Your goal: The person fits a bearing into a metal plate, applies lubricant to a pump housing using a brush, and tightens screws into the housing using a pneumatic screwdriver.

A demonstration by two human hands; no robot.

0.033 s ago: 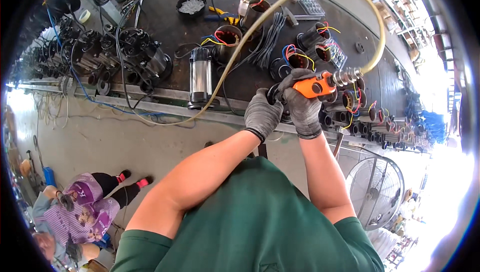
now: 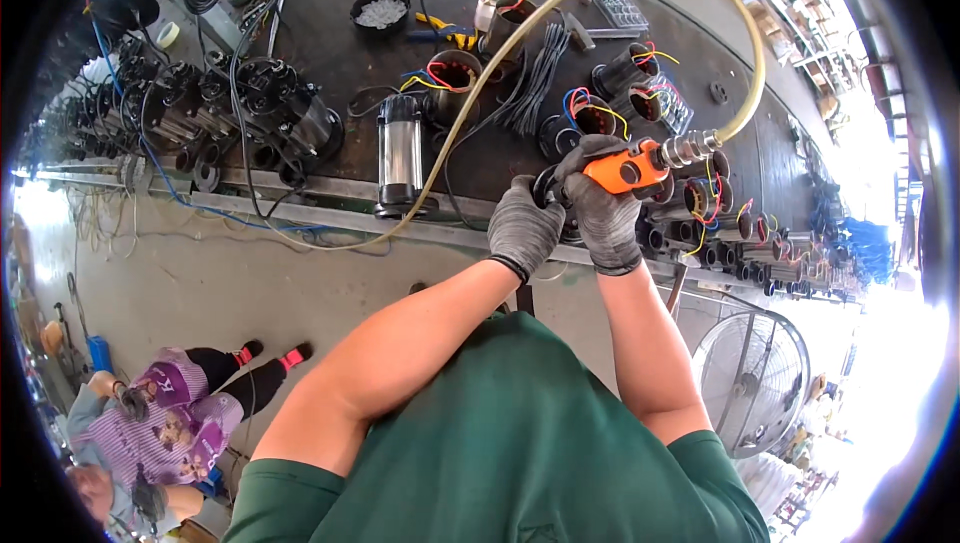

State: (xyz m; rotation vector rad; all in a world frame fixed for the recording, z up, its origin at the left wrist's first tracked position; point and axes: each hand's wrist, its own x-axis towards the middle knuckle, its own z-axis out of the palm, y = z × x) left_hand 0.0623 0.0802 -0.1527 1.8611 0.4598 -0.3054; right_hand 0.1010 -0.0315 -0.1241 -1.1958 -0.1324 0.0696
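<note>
At the bench's front edge my gloved right hand is closed around an orange air tool. A metal fitting joins the tool to a pale yellow hose. Just to the left, my gloved left hand is closed on a black round part, mostly hidden between the two hands. Beyond them stands a dark motor housing with red, blue and yellow wires. Left of my hands, a shiny steel cylinder with black ends is upright near the edge.
Several pump bodies crowd the bench's left side; wired housings line its right. Farther back are a hammer, yellow-handled pliers and a black bowl of white pieces. A fan stands at right, another person at lower left.
My hands stay in nearly the same place. The orange tool and its hose have shifted very slightly. The other person's feet have moved a little.
</note>
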